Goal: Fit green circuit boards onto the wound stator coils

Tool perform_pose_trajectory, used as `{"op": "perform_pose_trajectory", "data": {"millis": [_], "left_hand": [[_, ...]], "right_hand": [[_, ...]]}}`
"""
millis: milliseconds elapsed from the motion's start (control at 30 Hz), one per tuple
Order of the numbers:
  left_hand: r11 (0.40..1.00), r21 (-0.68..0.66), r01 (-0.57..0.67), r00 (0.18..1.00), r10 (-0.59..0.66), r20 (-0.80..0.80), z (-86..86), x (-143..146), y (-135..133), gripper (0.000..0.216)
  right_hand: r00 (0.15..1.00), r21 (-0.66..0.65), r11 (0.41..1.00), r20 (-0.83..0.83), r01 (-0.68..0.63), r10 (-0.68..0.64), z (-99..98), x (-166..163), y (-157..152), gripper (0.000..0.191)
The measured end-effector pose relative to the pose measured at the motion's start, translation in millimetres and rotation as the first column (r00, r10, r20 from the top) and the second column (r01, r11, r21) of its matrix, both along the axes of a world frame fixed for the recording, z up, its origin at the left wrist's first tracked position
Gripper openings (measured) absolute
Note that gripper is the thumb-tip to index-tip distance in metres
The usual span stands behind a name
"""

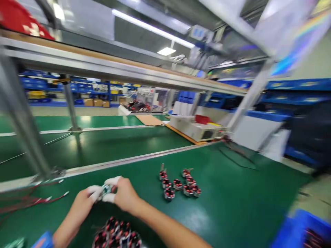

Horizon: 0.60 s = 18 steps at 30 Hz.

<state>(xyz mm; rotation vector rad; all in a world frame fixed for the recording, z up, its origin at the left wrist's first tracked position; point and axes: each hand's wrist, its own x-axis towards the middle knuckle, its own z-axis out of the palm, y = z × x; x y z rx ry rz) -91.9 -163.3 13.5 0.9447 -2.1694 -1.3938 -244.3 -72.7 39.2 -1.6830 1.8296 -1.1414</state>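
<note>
My left hand (90, 195) and my right hand (123, 193) meet over the green table mat, white covers on their fingertips. Between them they pinch a small green circuit board (106, 189), blurred and partly covered by the fingers; a reddish part shows beside it. Just below my hands lies a cluster of round motor stators (116, 232) with black and red windings. More stators (169, 194) stand in loose rows to the right of my right hand, apart from it.
Red wires with white connectors (49, 199) lie at the left. Green boards (16, 243) sit at the lower left corner. A blue bin (292, 229) is at the lower right. A metal shelf frame (129, 72) spans above the table; a pale instrument box (193, 127) stands behind.
</note>
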Motion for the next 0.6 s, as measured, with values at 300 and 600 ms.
{"op": "perform_pose_trajectory", "data": {"millis": [300, 600], "left_hand": [[0.960, 0.048, 0.274, 0.953, -0.278, 0.117, 9.6, 39, 3, 0.031], [0.707, -0.025, 0.706, 0.704, -0.698, 0.135, 11.0, 1, 4, 0.059]], "right_hand": [[0.821, 0.427, 0.899, 0.547, -0.103, -0.166, -3.1, -16, 33, 0.043], [0.674, 0.466, 0.877, 0.612, 0.116, -0.414, -20.8, -8, 72, 0.057]]}}
